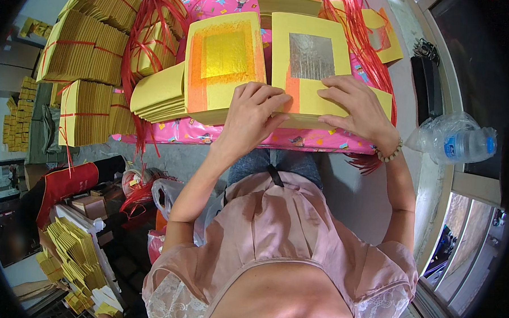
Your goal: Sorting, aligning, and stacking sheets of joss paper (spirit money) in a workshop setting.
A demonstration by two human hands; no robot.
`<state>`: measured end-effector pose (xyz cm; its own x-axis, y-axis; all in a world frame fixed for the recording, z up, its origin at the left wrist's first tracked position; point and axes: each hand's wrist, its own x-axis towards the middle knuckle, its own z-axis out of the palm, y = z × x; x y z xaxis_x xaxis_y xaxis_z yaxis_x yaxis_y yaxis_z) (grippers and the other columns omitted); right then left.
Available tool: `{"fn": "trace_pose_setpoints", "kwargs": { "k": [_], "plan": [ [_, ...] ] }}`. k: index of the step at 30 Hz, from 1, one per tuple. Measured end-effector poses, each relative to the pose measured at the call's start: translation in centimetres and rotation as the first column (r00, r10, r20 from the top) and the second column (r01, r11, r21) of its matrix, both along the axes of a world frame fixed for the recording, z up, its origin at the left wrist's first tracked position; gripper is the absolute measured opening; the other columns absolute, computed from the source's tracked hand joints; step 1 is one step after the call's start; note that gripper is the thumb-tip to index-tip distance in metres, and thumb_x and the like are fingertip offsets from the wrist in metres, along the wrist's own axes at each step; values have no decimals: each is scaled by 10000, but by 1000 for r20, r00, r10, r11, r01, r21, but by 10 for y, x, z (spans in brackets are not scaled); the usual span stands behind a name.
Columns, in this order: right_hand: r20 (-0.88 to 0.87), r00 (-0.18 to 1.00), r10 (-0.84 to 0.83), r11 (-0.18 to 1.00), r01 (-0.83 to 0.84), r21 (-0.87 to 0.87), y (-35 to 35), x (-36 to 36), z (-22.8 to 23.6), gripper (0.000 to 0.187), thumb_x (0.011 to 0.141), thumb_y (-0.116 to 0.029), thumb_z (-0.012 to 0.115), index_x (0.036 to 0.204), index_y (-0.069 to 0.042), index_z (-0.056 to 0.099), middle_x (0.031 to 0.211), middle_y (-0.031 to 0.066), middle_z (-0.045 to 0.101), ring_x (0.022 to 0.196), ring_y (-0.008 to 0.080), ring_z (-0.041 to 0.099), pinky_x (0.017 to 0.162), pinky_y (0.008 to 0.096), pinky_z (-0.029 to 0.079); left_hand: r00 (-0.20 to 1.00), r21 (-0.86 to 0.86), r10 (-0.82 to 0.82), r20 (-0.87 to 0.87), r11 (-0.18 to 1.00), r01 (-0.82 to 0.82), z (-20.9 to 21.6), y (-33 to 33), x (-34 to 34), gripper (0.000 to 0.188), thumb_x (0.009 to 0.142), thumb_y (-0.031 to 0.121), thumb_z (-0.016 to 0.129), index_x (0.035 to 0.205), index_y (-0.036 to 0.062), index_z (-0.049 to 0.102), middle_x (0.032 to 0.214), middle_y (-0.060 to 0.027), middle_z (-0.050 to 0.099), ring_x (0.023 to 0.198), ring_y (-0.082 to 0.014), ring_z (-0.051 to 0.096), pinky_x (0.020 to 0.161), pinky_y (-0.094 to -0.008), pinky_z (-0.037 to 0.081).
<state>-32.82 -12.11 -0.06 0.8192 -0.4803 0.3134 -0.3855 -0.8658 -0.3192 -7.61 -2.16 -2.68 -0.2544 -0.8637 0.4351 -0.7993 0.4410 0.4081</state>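
Note:
Two stacks of yellow joss paper lie side by side on a table with a pink patterned cover. The left stack [258, 40] bears a gold foil square with an orange border. A silver foil square and an orange strip mark the right stack [283, 32]. My left hand [250, 116] is bent round the near left corner of the silver-foil stack, fingers curled above and thumb at the front edge. On that stack's near right part, my right hand [359, 109] has its fingers on top and its thumb against the front edge. The fingertips of my left hand are partly hidden.
Red plastic strands [152, 18] hang by the left piles, with another bunch [364, 44] at the right. Tied yellow paper bundles [83, 52] stand at far left. A plastic bottle [460, 139] lies on the right ledge. Cluttered bags and more paper [77, 253] lie lower left.

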Motion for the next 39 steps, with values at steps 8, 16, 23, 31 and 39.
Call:
{"fn": "trace_pose_setpoints", "kwargs": {
  "k": [8,16,23,31,39],
  "plan": [
    [116,992,51,987,-68,147,-1,-1,-4,200,765,-173,762,915,-46,722,1016,96,632,960,269,597,831,370,483,994,-24,10,-110,1000,-13,-7,-2,1,271,746,165,782,1006,103,735,1048,-26,702,975,-234,604,891,-374,438],
    [157,987,32,973,-67,222,-1,-1,-6,157,789,-132,735,914,-38,734,933,87,623,885,237,584,774,338,473,989,-33,46,-140,998,-52,-7,0,-1,214,774,149,763,982,98,759,1030,-49,717,973,-237,613,891,-374,447],
    [166,986,20,971,-59,233,0,0,-7,147,802,-135,723,904,-29,734,917,88,618,867,234,580,760,335,468,986,-23,64,-156,997,-68,-8,0,-4,197,790,153,747,974,82,760,1015,-65,721,970,-242,613,896,-374,445],
    [184,983,6,974,-48,221,0,2,-8,165,825,-193,706,845,-31,728,888,81,625,829,243,595,722,356,481,986,-32,48,-162,998,-54,-7,-1,-3,163,801,135,732,949,69,754,1010,-66,721,942,-245,617,862,-370,460],
    [151,988,17,995,-33,99,7,2,0,205,818,-221,717,923,-46,711,895,89,624,860,256,605,735,373,487,990,-78,51,-128,995,-62,-2,-10,-6,126,823,127,704,926,54,692,849,-74,682,855,-245,607,797,-376,446]
  ]
}}
